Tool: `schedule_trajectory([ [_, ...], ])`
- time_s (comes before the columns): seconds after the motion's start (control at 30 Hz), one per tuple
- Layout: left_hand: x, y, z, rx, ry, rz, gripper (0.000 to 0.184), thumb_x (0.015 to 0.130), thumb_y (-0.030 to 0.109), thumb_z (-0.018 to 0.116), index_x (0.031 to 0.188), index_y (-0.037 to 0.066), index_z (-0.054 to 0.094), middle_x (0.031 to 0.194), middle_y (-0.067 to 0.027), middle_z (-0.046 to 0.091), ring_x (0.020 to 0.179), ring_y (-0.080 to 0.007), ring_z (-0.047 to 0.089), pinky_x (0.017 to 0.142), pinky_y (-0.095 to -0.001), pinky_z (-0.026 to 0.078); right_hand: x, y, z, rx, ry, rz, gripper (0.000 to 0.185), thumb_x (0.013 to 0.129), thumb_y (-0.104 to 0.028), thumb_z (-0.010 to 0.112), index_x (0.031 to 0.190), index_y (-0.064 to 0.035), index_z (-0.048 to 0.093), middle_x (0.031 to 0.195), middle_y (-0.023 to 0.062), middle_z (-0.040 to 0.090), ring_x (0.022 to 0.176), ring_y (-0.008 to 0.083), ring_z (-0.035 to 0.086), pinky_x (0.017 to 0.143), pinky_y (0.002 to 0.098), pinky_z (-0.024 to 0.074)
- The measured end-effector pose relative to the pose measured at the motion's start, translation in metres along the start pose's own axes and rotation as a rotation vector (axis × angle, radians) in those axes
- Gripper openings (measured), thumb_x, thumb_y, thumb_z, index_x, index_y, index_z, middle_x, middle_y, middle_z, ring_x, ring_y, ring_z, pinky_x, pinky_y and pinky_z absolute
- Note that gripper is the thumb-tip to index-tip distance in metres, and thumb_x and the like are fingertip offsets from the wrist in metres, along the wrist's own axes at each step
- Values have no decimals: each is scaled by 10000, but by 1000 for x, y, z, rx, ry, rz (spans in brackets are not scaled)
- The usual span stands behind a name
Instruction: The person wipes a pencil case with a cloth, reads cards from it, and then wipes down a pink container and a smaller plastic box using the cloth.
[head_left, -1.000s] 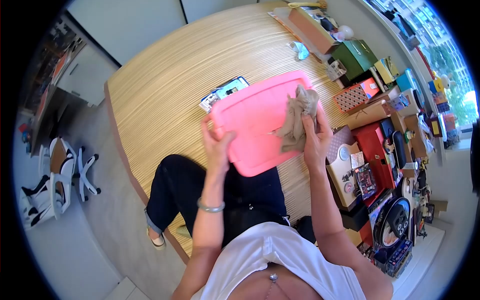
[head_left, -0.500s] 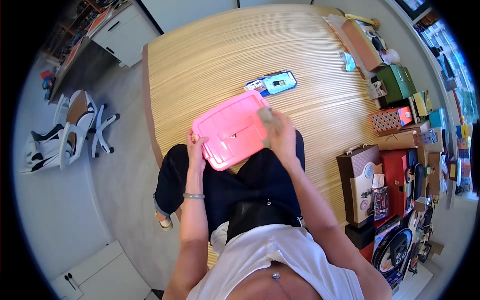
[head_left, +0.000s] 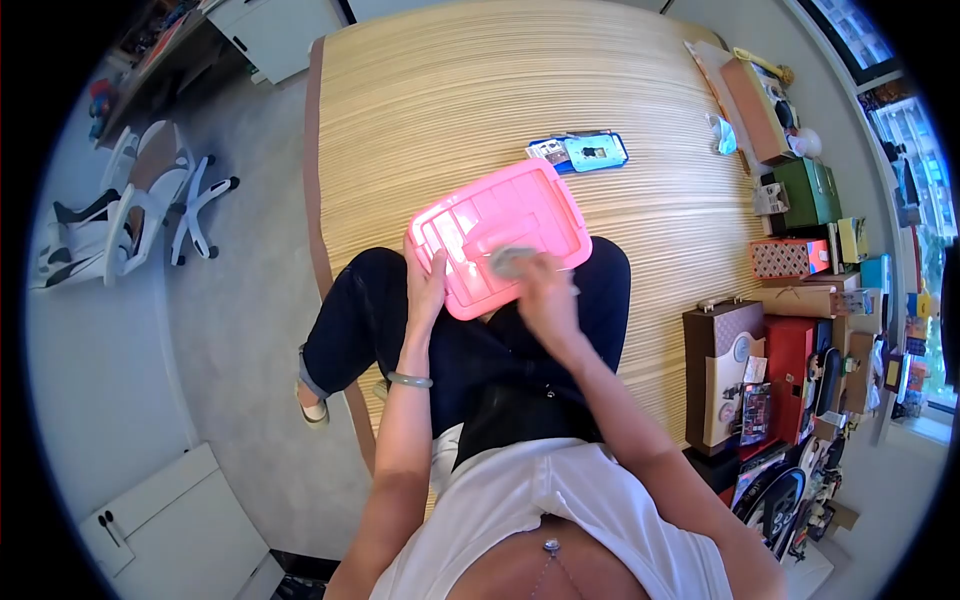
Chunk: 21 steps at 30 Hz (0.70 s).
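Note:
A pink plastic box lid (head_left: 508, 222) with a raised rim lies tilted over my lap. My left hand (head_left: 425, 282) grips its left edge, thumb on top and the other fingers mostly hidden beneath. Over the lower right part of the lid, my right hand (head_left: 550, 302) is closed on a crumpled grey cloth (head_left: 512, 262). The cloth is blurred and appears to touch the lid's surface. Just beyond the lid's far edge is a blue tray (head_left: 598, 152) with small flat items in it.
I sit on a ribbed mat (head_left: 430, 110). Along the right side stand a brown case (head_left: 712, 375), a red case (head_left: 790, 365), a green box (head_left: 808, 192) and several smaller boxes. A light-blue face mask (head_left: 722, 135) lies near them. A white chair (head_left: 130, 215) stands on the floor at left.
My right hand has moved the cloth from the lid's right edge inward and down across its surface. The view has shifted, and the lid sits slightly higher and further right in the picture.

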<state>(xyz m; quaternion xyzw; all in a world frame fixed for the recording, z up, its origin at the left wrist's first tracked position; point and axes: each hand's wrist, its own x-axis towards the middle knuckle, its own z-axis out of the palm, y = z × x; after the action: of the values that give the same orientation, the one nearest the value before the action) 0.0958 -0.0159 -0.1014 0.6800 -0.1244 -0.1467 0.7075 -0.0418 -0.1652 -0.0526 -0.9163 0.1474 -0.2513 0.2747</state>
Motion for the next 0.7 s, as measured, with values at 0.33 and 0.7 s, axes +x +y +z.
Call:
schedule_trajectory([
  [0.33, -4, 14, 0, 328, 24, 55, 578, 957, 175, 509, 1451, 18, 253, 1318, -274, 500, 1231, -395, 510, 1026, -425, 405, -28, -48, 21, 420, -222, 92, 285, 807, 24, 637, 1090, -5, 647, 972, 185, 581, 888, 368, 610, 794, 420, 507],
  [0.7, -1, 22, 3, 396, 43, -35, 617, 964, 207, 520, 1476, 38, 220, 1250, -285, 574, 1150, -416, 582, 966, -443, 462, 25, 52, -52, -9, 220, 320, 278, 819, -43, 647, 1092, 9, 645, 940, 171, 569, 852, 365, 599, 743, 419, 497],
])
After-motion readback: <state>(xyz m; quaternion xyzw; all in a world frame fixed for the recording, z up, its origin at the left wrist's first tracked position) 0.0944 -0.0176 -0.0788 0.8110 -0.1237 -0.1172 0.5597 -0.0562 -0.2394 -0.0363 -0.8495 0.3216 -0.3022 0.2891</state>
